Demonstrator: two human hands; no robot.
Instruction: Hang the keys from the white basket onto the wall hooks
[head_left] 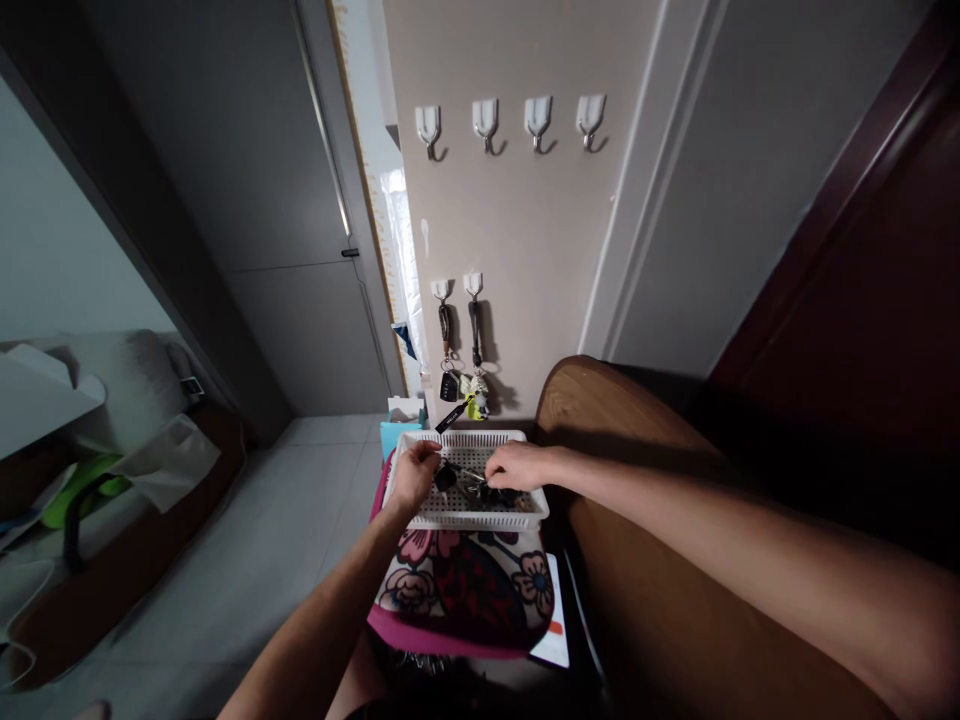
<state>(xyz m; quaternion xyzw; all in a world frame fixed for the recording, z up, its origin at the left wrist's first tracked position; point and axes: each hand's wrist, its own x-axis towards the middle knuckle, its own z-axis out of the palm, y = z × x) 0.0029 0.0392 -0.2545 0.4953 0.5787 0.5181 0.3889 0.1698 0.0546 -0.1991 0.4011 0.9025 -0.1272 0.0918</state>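
Note:
A white plastic basket (pixel 469 521) with slotted sides sits in front of me, holding a small bunch of keys (pixel 474 487) and a dark key fob (pixel 445 477). My left hand (pixel 415 474) is over the basket's left side, thumb and fingers pinched together; what lies between them is too small to make out. From the right, my right hand (pixel 517 466) reaches in with its fingers curled down on the keys. Just beyond the basket, a black tag with white lettering (pixel 453 413) slants below the keys hanging on the wall.
Four white hooks (pixel 538 122) line the wall above. Two lower hooks bear a braided strap with a car key (pixel 448 386) and a dark strap with a yellow-green charm (pixel 472 395). Under the basket is a flower-patterned cushion (pixel 480 590). A curved wooden panel (pixel 637 560) stands right.

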